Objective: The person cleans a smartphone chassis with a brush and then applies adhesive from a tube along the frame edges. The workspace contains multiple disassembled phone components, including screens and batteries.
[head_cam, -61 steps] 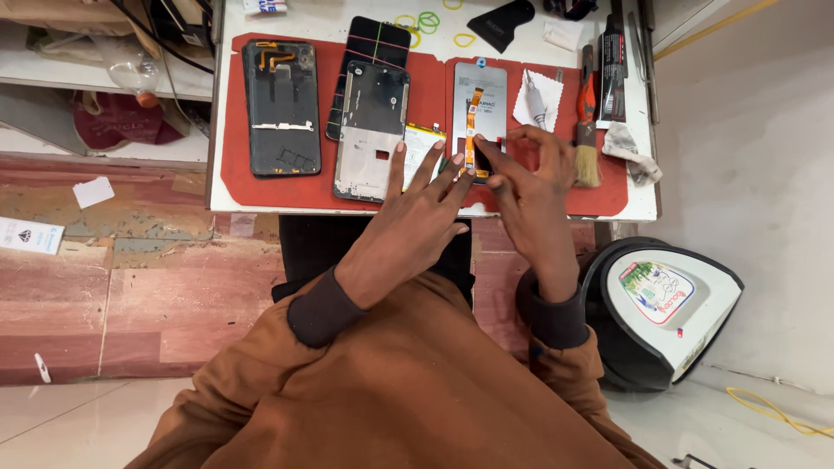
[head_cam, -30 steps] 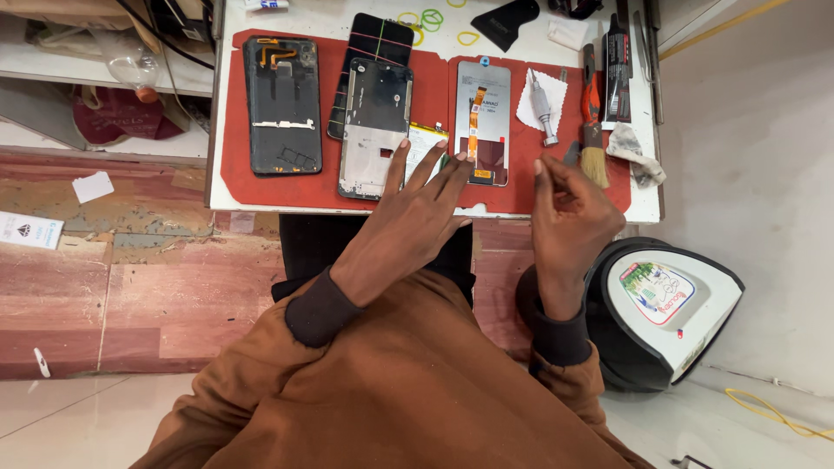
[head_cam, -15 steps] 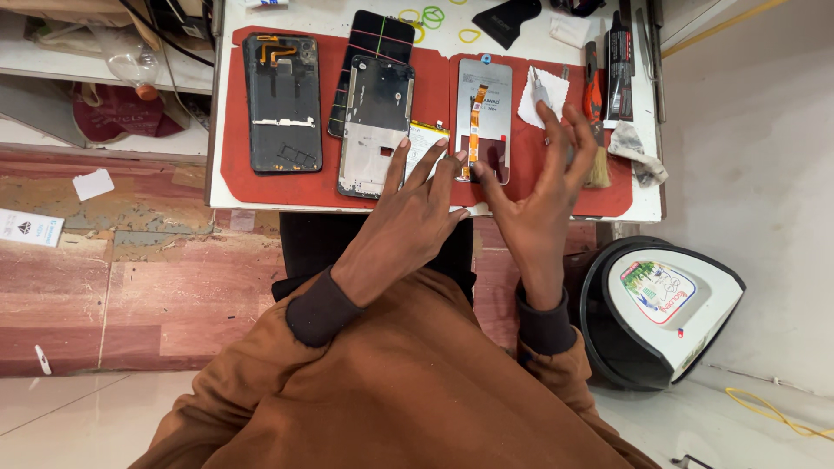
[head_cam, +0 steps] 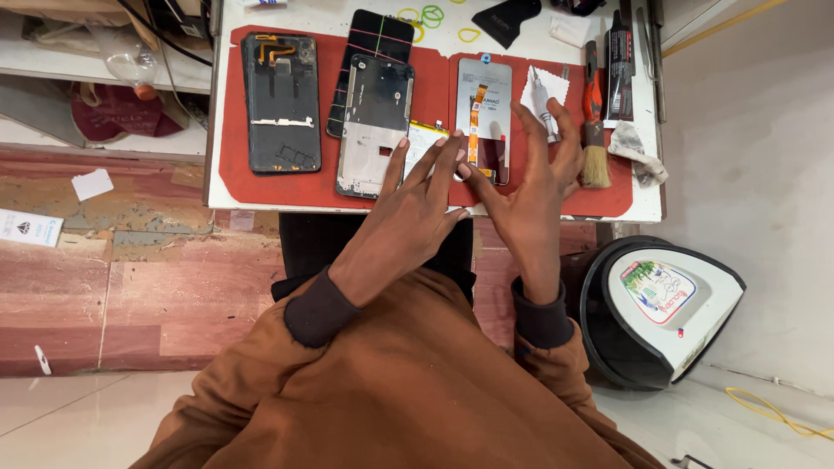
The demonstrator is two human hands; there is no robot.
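Head view: my left hand (head_cam: 408, 217) and right hand (head_cam: 530, 195) are spreading open, empty-fingered, touching the grey rectangular phone screen panel (head_cam: 484, 117) at twelve o'clock.

Hidden/cropped parts near the red mat (head_cam: 261, 187)
Left hand (head_cam: 408, 221) covers the mat's front edge; black scraper (head_cam: 508, 19) beyond the mat is cut off by frame top.

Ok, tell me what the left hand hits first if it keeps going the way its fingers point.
Probably the phone display panel with the orange flex cable: the left hand's fingertips point up and right at its lower end. Height above it is unclear.
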